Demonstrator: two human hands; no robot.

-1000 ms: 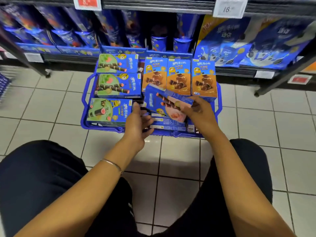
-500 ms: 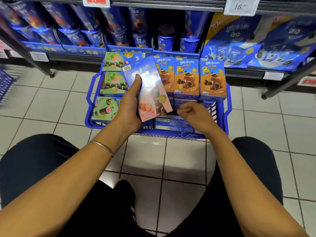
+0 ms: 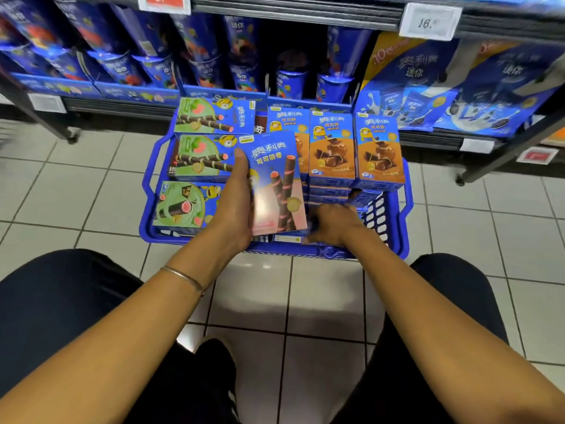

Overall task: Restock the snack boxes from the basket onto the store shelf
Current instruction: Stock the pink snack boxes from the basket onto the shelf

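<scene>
Left hand point(image 3: 235, 209) is gripping the pink-and-blue snack box point(image 3: 275, 185), fingers curled round its left edge. I'm holding it upright, face to the camera, at frame centre, above the middle of the blue basket point(image 3: 146, 209).

Right hand point(image 3: 333, 224) is reaching down into the basket's near-right corner, just lower right of the held box, back of the hand up. Its fingers are sitting among flat-lying boxes and blurring out, so I can't tell whether it's gripping anything.

A thin bracelet point(image 3: 183, 278) is sitting on my left wrist.

Inside the basket, three green boxes point(image 3: 201, 157) are lying face-up down the left side. Three brown boxes point(image 3: 331, 145) are standing upright in a row along the far right; the held box is overlapping the leftmost one.

The basket is sitting on the tiled floor point(image 3: 91, 194), its far edge right up against the store shelf point(image 3: 116, 105). Blue snack cups and bags are filling the shelf across the top of the frame. A white price tag point(image 3: 429, 22) is hanging at upper right.
</scene>
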